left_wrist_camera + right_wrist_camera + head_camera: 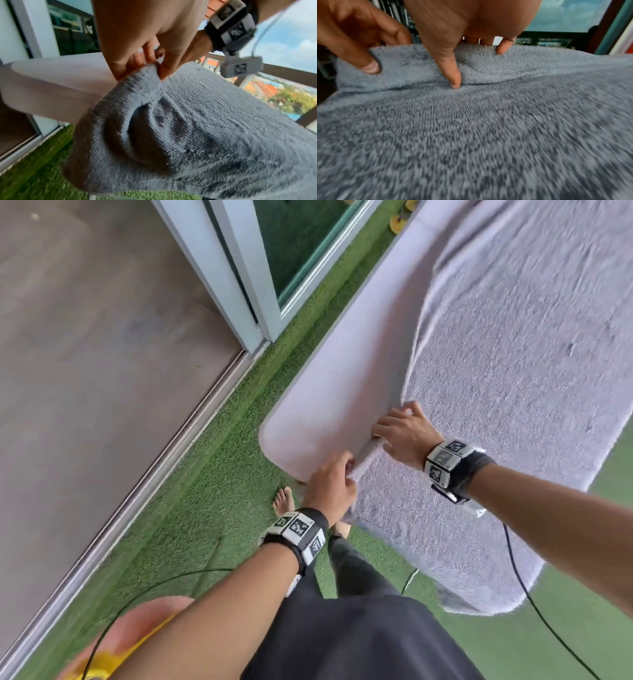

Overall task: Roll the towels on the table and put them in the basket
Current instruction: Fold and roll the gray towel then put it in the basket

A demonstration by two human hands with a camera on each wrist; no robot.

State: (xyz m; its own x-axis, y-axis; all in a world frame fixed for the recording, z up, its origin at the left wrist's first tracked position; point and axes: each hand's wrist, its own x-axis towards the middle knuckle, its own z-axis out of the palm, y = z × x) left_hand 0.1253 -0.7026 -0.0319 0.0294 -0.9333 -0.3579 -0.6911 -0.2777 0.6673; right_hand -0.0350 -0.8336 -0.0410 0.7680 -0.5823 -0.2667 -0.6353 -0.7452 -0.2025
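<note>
A large grey terry towel (507,378) lies spread over the white table (342,392), hanging over the near edge. Its short end is turned over into a narrow first roll (368,460). My left hand (334,481) pinches the roll's near end at the table corner; the left wrist view shows fingers and thumb curled on the towel fold (142,81). My right hand (400,433) grips the roll farther along; in the right wrist view its thumb (453,75) and fingers clamp the folded towel edge (419,67). No basket is in view.
Green artificial grass (219,460) surrounds the table, with a sliding glass door frame (239,278) and grey floor to the left. My bare feet (283,499) stand by the table corner. Black cables (524,587) trail from my wrists. A yellow object (113,648) sits at the bottom left.
</note>
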